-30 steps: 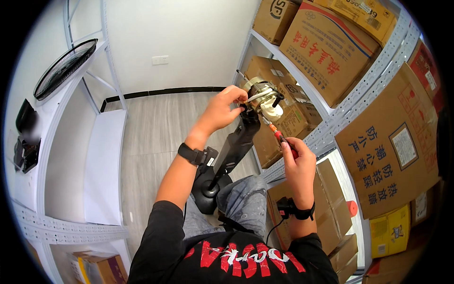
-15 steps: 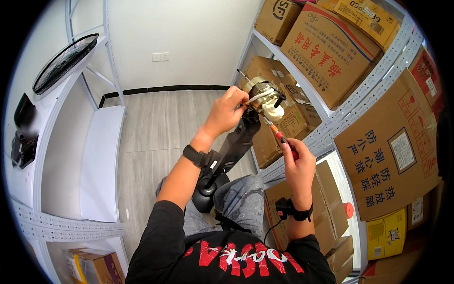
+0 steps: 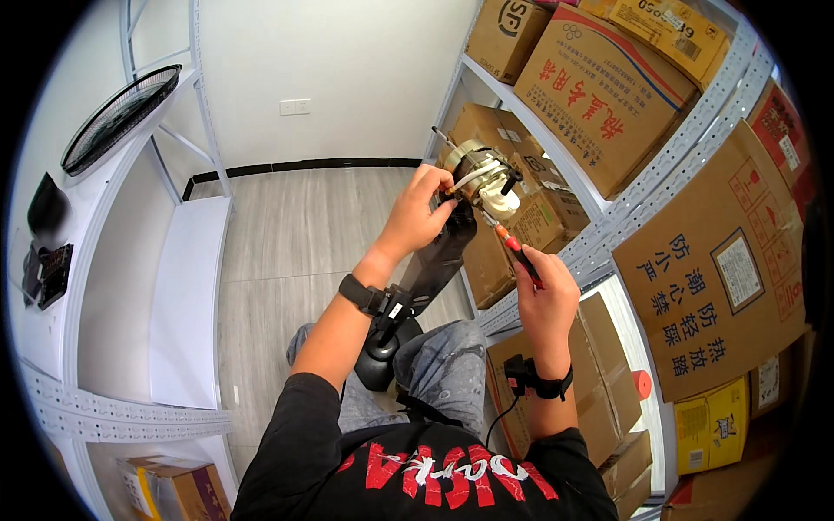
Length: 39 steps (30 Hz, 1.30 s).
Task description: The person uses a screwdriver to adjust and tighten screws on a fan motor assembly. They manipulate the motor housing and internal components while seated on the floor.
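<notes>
A fan motor with a silver body and a white gear housing sits atop a black fan stand, uncaged and without blades. The fingers of my left hand are closed against the motor's left side, by a pale cable; their exact grip is partly hidden. In my right hand is a screwdriver with a red and black handle. Its shaft points up and left, and the tip reaches the area just below the white housing. The stand's round black base rests on the floor between my legs.
On the left white shelf lie a black fan grille and some dark plastic parts. Cardboard boxes fill the right rack. A large carton stands close to my right arm. Grey tiled floor lies ahead.
My right hand and the screwdriver handle have shifted slightly, with the fingers curled differently on it. My left hand has moved only a little and stays at the motor.
</notes>
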Each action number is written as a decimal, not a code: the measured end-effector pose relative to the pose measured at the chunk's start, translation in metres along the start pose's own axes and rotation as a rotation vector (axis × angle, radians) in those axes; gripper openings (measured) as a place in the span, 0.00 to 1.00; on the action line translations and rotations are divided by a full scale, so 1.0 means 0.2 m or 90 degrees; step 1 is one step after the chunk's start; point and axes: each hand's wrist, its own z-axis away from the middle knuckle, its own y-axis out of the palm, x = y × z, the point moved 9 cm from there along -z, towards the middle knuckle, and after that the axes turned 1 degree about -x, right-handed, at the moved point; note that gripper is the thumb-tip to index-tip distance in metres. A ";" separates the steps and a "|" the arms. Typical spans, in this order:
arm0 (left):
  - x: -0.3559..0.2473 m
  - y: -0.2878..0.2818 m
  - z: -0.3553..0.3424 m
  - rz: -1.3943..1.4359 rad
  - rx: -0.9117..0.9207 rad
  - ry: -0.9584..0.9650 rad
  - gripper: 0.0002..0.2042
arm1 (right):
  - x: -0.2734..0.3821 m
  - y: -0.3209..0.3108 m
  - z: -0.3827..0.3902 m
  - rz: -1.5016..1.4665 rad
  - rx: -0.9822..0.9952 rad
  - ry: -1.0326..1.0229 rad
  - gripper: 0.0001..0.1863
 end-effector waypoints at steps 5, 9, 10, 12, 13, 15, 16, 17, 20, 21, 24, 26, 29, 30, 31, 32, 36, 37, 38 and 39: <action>0.03 0.01 -0.01 0.010 0.013 0.009 0.12 | -0.01 0.00 0.00 -0.034 -0.018 0.044 0.10; 0.02 0.00 -0.02 -0.001 0.014 -0.004 0.11 | -0.11 0.06 0.01 -0.003 0.096 0.188 0.10; 0.02 0.00 -0.02 -0.006 0.015 -0.011 0.11 | -0.10 0.05 0.00 0.013 0.090 0.173 0.10; 0.01 0.00 -0.02 -0.017 0.013 -0.016 0.12 | -0.06 0.04 -0.01 0.044 0.077 0.142 0.11; 0.00 0.00 -0.02 -0.023 0.009 -0.015 0.12 | -0.02 0.04 -0.02 0.062 0.050 0.093 0.11; 0.01 -0.01 -0.03 -0.025 0.009 -0.024 0.12 | 0.07 0.03 -0.03 0.097 -0.004 -0.006 0.10; 0.01 -0.01 -0.03 -0.021 0.012 -0.033 0.12 | 0.07 0.03 -0.03 0.109 -0.001 -0.020 0.09; 0.02 -0.01 -0.03 -0.016 0.015 -0.042 0.12 | 0.07 0.04 -0.02 0.122 0.002 -0.033 0.09; 0.02 -0.02 -0.03 -0.005 0.008 -0.006 0.11 | 0.12 0.04 -0.02 0.157 -0.017 -0.113 0.10; 0.03 -0.02 -0.04 0.002 0.009 -0.006 0.11 | 0.14 0.03 -0.02 0.172 -0.029 -0.144 0.10; 0.04 -0.02 -0.04 0.013 0.015 -0.006 0.11 | 0.16 0.02 -0.04 0.177 -0.024 -0.175 0.11; 0.05 -0.03 -0.04 0.006 0.017 -0.008 0.11 | 0.14 0.02 -0.04 0.131 -0.011 -0.133 0.10; 0.05 -0.01 -0.03 0.011 0.023 -0.010 0.12 | 0.10 0.02 -0.04 0.103 0.006 -0.044 0.09; 0.05 -0.01 -0.03 0.011 0.015 0.000 0.13 | 0.09 0.02 -0.03 0.098 0.009 -0.010 0.08; 0.06 -0.01 -0.03 0.011 0.007 0.010 0.13 | 0.08 0.02 -0.03 0.104 0.019 -0.005 0.08; 0.07 -0.01 -0.03 0.011 -0.001 0.020 0.14 | 0.08 0.03 -0.02 0.109 0.028 0.000 0.07; 0.14 -0.01 0.00 0.017 -0.007 -0.032 0.16 | 0.12 0.01 -0.02 0.071 -0.027 -0.055 0.08; 0.15 -0.01 0.00 0.028 -0.007 -0.039 0.17 | 0.13 0.01 -0.02 0.081 -0.027 -0.066 0.09; 0.17 -0.01 0.00 0.039 -0.007 -0.046 0.18 | 0.15 0.01 -0.02 0.090 -0.027 -0.078 0.10; 0.17 -0.01 0.00 0.043 -0.008 -0.046 0.18 | 0.16 0.01 -0.02 0.099 -0.027 -0.089 0.11</action>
